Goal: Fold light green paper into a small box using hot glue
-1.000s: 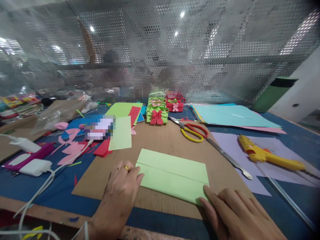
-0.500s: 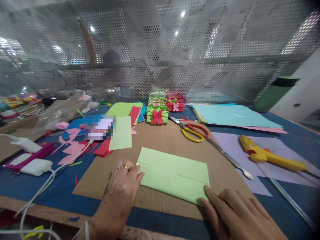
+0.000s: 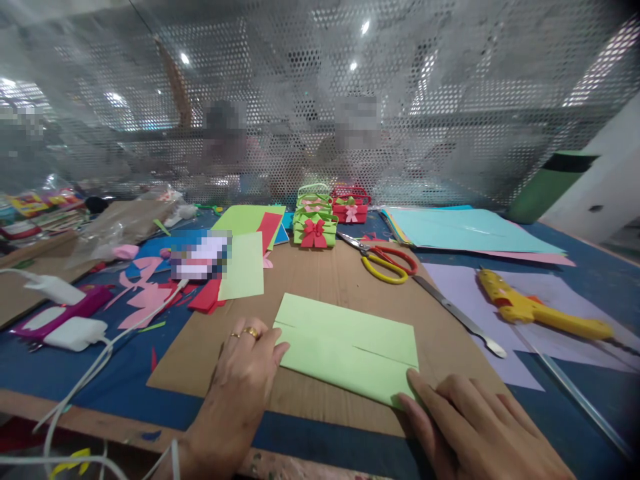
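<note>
Left hand point(image 3: 245, 367) pinching folded green paper point(image 3: 345, 343) at one end, right hand point(image 3: 467, 417) pinching the other

Craft workshop; glue gun point(image 3: 545, 318), scissors point(image 3: 367, 251), coloured sheets point(image 3: 470, 231).

Folded green paper point(image 3: 347, 341) on cardboard point(image 3: 315, 277), seemingly flat.

Folded green paper point(image 3: 345, 348) looks smooth and matt; the cardboard point(image 3: 310, 280) beneath is matt and faintly ridged. The scissors point(image 3: 369, 251) combine shiny metal blades with glossy plastic handles. The glue gun point(image 3: 525, 309) is smooth plastic, the 2 rings point(image 3: 251, 331) polished metal, the plastic bag point(image 3: 93, 237) crinkled and glossy.
</note>
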A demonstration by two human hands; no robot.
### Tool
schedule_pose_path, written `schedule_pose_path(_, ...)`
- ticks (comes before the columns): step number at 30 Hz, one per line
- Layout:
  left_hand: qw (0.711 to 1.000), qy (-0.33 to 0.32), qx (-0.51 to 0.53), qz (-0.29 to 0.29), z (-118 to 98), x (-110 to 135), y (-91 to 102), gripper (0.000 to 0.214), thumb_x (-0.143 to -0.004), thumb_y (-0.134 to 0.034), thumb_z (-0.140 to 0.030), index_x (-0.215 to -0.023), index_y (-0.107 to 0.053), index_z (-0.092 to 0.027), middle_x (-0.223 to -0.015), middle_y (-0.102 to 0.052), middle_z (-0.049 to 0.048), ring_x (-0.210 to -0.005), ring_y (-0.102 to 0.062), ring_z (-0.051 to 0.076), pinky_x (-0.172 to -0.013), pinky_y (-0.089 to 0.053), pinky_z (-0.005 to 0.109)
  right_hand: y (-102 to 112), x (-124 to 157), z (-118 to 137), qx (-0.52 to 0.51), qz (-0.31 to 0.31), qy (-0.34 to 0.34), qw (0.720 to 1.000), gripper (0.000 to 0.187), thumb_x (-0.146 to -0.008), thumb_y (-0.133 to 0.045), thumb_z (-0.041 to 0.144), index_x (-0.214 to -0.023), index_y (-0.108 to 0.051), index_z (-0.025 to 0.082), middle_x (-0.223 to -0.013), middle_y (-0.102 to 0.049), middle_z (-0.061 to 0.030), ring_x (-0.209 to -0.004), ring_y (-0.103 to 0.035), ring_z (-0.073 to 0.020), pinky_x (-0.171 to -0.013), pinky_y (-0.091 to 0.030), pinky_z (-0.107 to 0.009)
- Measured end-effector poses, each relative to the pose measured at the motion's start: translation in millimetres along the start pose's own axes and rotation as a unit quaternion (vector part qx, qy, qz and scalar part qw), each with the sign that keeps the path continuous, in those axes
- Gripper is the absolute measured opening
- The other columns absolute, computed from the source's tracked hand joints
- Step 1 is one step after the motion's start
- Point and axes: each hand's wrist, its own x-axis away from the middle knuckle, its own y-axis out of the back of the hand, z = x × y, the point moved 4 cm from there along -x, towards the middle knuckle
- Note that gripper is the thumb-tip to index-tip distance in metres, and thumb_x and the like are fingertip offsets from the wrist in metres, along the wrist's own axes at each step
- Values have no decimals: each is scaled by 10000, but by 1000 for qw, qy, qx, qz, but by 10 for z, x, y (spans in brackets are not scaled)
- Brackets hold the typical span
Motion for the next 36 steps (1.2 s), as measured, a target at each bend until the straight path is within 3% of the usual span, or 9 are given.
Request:
schedule_pose_path(9,998,5,-41,48,-28,8,-6,206,-1015,-446,-216,-954,-633,-157,-877,-538,60,-875,-524,223,-817,-463,392,42,-44,27,13,-1,18,1000,410,-1033,-395,409,-956,-708,156,-722,-574,-48,-651,-521,-185,-651,-329,-361)
schedule_pose_path(16,979,-49,-182,75,-101,-61,35,338,-884,-655,-466,-908,-655,-129,-889,-574,98,-834,-525,281,-705,-410,407,56,-28,27,15,21,8,1000,288,-981,-527,394,-986,-708,170,-746,-580,-43,-685,-534,-190,-677,-352,-353)
schedule_pose_path(19,975,-79,-202,57,-138,-90,12,283,-855,-706,-409,-861,-655,-131,-925,-614,113,-846,-546,296,-712,-382,418,45,-2,25,11,35,-7,999,253,-957,-575,383,-1003,-709,174,-763,-585,-42,-701,-536,-192,-694,-363,-352)
schedule_pose_path(22,978,-125,-162,39,-185,-118,-20,65,-897,-624,-193,-883,-661,-142,-933,-630,100,-817,-557,266,-727,-360,403,53,-2,43,8,34,-24,999,238,-944,-600,371,-1004,-714,170,-768,-590,-46,-705,-533,-193,-705,-369,-354)
schedule_pose_path(24,974,-178,-136,39,-218,-122,-47,249,-897,-500,-50,-1027,-674,-173,-911,-625,80,-785,-553,241,-735,-353,385,65,-18,67,10,35,-34,999,231,-944,-604,351,-1009,-719,161,-768,-596,-53,-715,-537,-197,-715,-371,-356)
schedule_pose_path(27,962,-252,-94,51,-223,-86,-97,468,-883,-390,17,-1206,-644,-207,-878,-605,78,-784,-552,231,-740,-365,362,106,-51,110,13,13,-52,998,226,-962,-575,307,-984,-728,142,-750,-601,-60,-716,-543,-195,-723,-369,-354)
schedule_pose_path(32,961,-260,-63,67,-123,-16,-152,540,-877,-350,23,-1307,-603,-184,-956,-619,114,-832,-561,245,-723,-399,354,144,-74,147,-2,4,-84,996,233,-980,-541,280,-946,-726,143,-733,-593,-59,-699,-517,-184,-708,-348,-335)
schedule_pose_path(36,957,-280,-63,41,-129,-10,-82,571,-851,-345,35,-1294,-622,-194,-1021,-648,130,-923,-593,255,-763,-438,349,152,-73,159,-7,13,-97,995,236,-986,-526,280,-958,-718,146,-742,-590,-61,-718,-503,-190,-704,-332,-333)
